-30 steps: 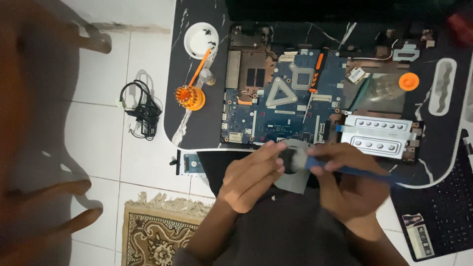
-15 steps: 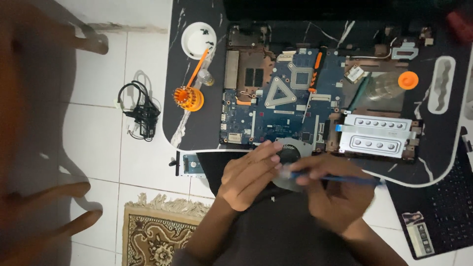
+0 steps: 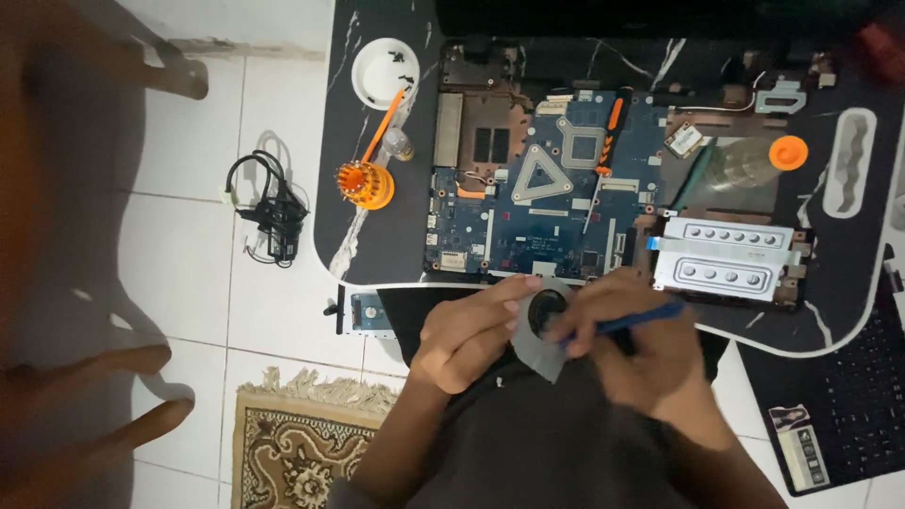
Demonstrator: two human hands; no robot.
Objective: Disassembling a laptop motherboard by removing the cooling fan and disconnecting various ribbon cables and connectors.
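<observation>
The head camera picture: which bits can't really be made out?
- Fan: partly covered by left hand and right hand.
- Blue tool tip: hidden at the fan.
- White dish contents: too small.
- Keyboard: cut by right edge.

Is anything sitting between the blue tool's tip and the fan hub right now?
Nothing visible does. The left hand holds the grey fan by its edge, and the blue tool in the right hand reaches the dark hub with no cable or part across it. The very tip is too small to judge.
</observation>
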